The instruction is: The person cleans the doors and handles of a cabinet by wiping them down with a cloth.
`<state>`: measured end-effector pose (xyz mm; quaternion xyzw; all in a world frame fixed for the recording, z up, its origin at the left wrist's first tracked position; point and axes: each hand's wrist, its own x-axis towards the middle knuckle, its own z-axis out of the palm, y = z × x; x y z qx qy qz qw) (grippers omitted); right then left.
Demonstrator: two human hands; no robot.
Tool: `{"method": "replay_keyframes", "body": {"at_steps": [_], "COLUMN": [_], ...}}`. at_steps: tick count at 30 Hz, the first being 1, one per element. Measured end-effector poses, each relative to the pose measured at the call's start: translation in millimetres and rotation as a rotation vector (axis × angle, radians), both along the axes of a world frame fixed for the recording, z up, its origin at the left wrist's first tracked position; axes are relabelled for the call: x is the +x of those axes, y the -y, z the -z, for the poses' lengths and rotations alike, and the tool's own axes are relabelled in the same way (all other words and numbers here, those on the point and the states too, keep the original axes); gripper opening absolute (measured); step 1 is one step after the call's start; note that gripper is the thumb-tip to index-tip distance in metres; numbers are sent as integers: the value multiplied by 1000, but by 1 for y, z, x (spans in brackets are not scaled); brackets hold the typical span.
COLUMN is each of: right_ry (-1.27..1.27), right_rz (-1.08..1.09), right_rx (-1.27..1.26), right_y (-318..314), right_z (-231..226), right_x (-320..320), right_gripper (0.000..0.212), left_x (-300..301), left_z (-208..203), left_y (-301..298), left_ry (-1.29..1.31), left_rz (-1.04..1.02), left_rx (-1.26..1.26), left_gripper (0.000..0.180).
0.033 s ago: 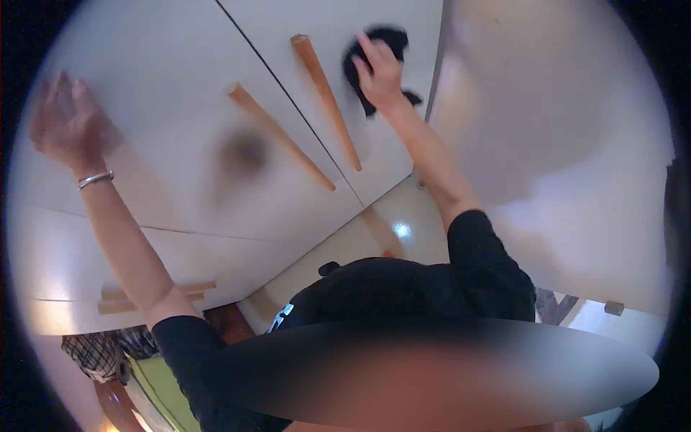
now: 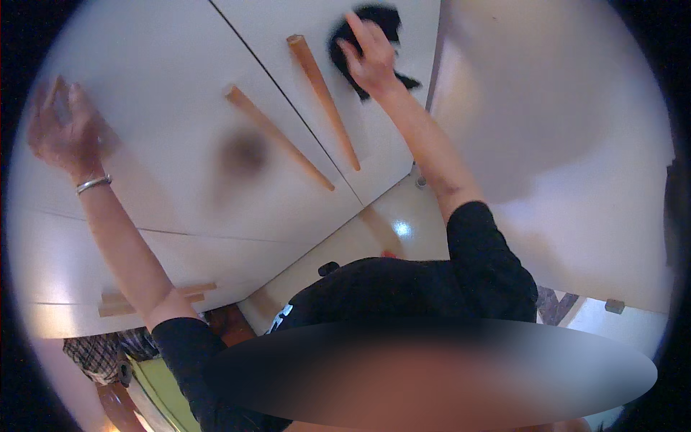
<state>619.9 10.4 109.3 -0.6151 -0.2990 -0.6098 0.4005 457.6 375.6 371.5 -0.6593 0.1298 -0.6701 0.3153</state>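
Note:
My right hand (image 2: 371, 61) presses a black cloth (image 2: 392, 18) against a white panel (image 2: 403, 137), with its index finger stretched out over the cloth. The cloth lies bunched and spread around the hand. Far to the left, my left hand (image 2: 65, 129) is at the white surface, its fingers apart and nothing seen in them; they look a little blurred. A silver bangle (image 2: 93, 183) circles that wrist. Between the hands, two long tapered wooden handles (image 2: 324, 101) (image 2: 281, 137) flank the dark gap between two panels. The right-hand one is nearer the cloth.
More wooden handles (image 2: 198, 288) show at the lower left, partly behind my left forearm. Checked fabric (image 2: 93, 354) and a green item (image 2: 162, 385) lie below. A pale wide panel (image 2: 554, 144) stands on the right. A blurred dark spot sits left of the handles.
My right hand and the black cloth have shifted slightly up and to the left over the panel. My left hand has hardly moved.

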Motion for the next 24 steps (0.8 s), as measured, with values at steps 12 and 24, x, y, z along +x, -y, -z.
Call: {"method": "replay_keyframes", "body": {"at_steps": [12, 24], "right_ry": [-243, -1054], "right_rz": [329, 170], "right_rx": [221, 998], "right_y": [13, 4], "right_z": [-25, 248], "right_x": [57, 41], "right_gripper": [49, 51], "left_x": [-5, -7], "left_z": [15, 8], "left_y": [5, 31], "left_ry": [-220, -145], "left_rz": [283, 146], "left_rx": [-208, 18], "left_gripper": [22, 24]}}
